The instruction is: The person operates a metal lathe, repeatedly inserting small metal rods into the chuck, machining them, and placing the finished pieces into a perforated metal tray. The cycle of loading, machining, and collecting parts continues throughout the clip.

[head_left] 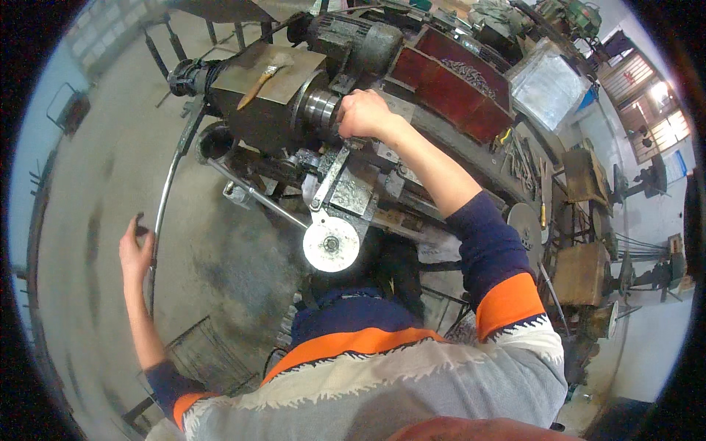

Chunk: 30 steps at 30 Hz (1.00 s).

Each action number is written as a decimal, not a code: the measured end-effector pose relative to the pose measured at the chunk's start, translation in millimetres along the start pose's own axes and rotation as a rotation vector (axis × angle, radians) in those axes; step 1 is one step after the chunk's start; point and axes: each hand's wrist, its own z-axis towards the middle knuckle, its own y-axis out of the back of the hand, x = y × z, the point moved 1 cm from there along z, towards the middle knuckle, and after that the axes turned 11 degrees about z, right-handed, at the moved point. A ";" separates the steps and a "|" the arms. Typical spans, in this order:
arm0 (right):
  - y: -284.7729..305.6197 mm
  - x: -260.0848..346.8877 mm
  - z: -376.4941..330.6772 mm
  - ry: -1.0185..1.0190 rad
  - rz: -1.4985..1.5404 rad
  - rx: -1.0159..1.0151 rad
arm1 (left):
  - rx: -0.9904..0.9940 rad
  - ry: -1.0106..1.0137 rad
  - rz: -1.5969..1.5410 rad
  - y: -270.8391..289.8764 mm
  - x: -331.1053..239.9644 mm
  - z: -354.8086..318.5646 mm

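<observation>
My right hand [364, 115] is closed against the front of the shiny ringed spindle nose [319, 110] of a lathe. Its fingertips, and whatever they hold, are hidden from view. Below it sits the greasy tool slide [353, 192], with a flat lever [331, 178] and a round pale handwheel [331, 244]. My left hand [135, 253] is low on the left, beside a long metal rod [170, 176]. Its thumb and finger are curled about something small and dark that I cannot make out. A wooden-handled brush [259, 87] lies on the headstock cover [288, 77].
A red metal tray [450, 92] holding metal parts stands behind the lathe bed, next to a motor [353, 45]. Several hand tools [522, 165] lie to the right. A slanted bar [257, 195] juts toward the handwheel. A wire rack [209, 360] stands at lower left.
</observation>
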 end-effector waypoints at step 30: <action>-3.1 0.9 12.6 -0.017 0.076 -0.032 | -0.022 0.527 0.606 -40.7 156.2 127.4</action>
